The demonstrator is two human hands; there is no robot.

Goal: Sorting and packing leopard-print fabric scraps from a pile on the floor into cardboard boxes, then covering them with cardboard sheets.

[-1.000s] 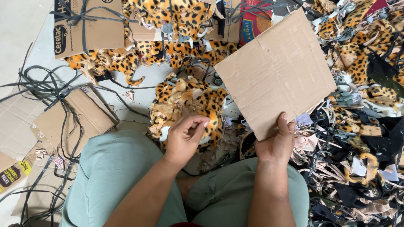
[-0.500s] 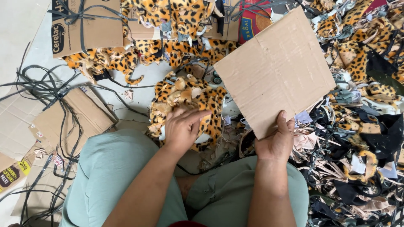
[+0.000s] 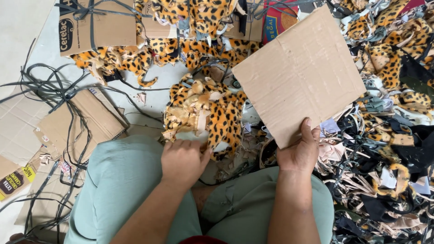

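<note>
Left hand (image 3: 182,159) down on near edge of leopard fabric pile (image 3: 205,115), fingers curled, pinching pale piece at pile's edge, just ahead of knees. Right hand (image 3: 299,152) clamps cardboard sheet (image 3: 298,74) by lower corner, thumb on top, sheet held tilted over scrap heap (image 3: 389,135). Picking step, seemingly; next calls for clean lift of single piece, sheet kept steady.

An informal piecework workshop, set up on a bare floor (image 3: 18,27) where a person sits cross-legged. Heaps of leopard-print plush fabric pieces (image 3: 205,113) lie all around, with a large pile of offcuts and trimmings (image 3: 389,149) to one side. Flattened cardboard boxes (image 3: 86,119), tangled grey packing straps (image 3: 49,90) and a strapped carton (image 3: 97,25) show stock being sorted and bundled.
</note>
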